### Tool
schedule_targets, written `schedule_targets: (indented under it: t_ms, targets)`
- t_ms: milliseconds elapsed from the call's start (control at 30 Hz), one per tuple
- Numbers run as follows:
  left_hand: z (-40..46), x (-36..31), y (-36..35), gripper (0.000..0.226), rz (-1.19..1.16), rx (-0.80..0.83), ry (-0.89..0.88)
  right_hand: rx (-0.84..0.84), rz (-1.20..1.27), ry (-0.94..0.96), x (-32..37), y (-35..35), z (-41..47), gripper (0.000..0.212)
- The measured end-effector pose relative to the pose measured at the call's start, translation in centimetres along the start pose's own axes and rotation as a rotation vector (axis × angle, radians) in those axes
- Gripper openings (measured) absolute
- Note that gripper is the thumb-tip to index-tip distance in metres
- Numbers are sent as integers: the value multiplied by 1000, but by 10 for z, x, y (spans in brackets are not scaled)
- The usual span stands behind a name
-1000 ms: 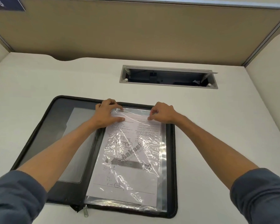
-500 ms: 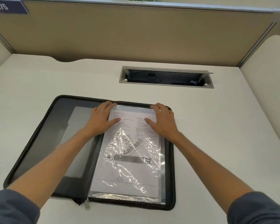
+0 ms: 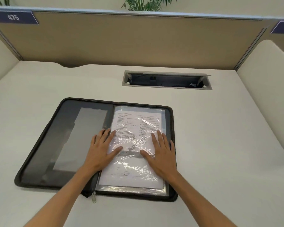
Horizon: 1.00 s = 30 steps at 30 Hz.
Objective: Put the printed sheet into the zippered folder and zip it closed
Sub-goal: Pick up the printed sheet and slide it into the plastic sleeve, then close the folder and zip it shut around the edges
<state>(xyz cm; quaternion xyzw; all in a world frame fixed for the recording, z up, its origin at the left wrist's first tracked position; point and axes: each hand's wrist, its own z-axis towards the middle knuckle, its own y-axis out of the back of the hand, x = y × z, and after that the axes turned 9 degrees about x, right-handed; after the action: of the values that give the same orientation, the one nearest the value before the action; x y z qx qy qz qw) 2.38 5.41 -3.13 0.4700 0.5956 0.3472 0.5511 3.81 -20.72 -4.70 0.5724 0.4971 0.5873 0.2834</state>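
Observation:
A black zippered folder [image 3: 44, 149] lies open flat on the white desk. Its right half holds clear plastic sleeves, and the printed sheet [image 3: 134, 122] sits inside the top sleeve under crinkled, shiny film. My left hand [image 3: 102, 149] rests flat with spread fingers on the sheet's left side, near the folder's spine. On the sheet's right side my right hand [image 3: 161, 153] presses flat, fingers apart. Neither hand holds anything. The metal zipper pull [image 3: 94, 198] hangs at the folder's near edge, below the spine.
A recessed cable slot [image 3: 166, 80] with a grey frame sits in the desk behind the folder. Tan partition walls [image 3: 121, 40] close off the back, with cream side panels left and right. A blue label reading 475 [image 3: 13, 18] is at top left.
Both hands have slid from the sheet's top edge toward me to its middle, going from pinching the sleeve to lying flat. The view has tilted up.

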Motion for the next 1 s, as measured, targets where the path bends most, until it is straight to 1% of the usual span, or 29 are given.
schedule_targets:
  t_ms: [233, 433, 500, 533, 600, 667, 700, 767, 867, 933, 1000]
  targets:
    - [27, -15, -6, 86, -1, 11, -1, -24, -50, -11, -25, 12, 19, 87]
    - [49, -25, -3, 87, 3, 35, -35, -34, -44, -35, -36, 23, 29, 87]
    - [50, -19, 2, 86, 19, 21, -23, -20, -36, -33, -36, 25, 28, 87]
    - [49, -14, 5, 83, 22, -11, 5, -8, -23, -30, -35, 27, 28, 87]
    - [45, 3, 16, 79, 41, -126, 110, -7, 15, -23, -31, 30, 26, 86]
    - [40, 26, 29, 78, 92, -222, 281, -45, 40, 1, -22, 35, 24, 81]
    - [37, 38, 36, 80, 97, -238, 389, -63, 44, 22, -17, 37, 22, 76]
    - [30, 63, 51, 87, 77, -218, 611, -75, 64, 62, -5, 40, 19, 64]
    - [21, 96, 71, 93, 59, -98, 877, -84, 136, 107, 16, 43, 12, 52]
    - [16, 114, 80, 88, 51, -45, 950, -104, 170, 142, 32, 45, 8, 47]
    - [14, 123, 87, 76, 33, -75, 931, -113, 192, 165, 46, 47, 6, 47]
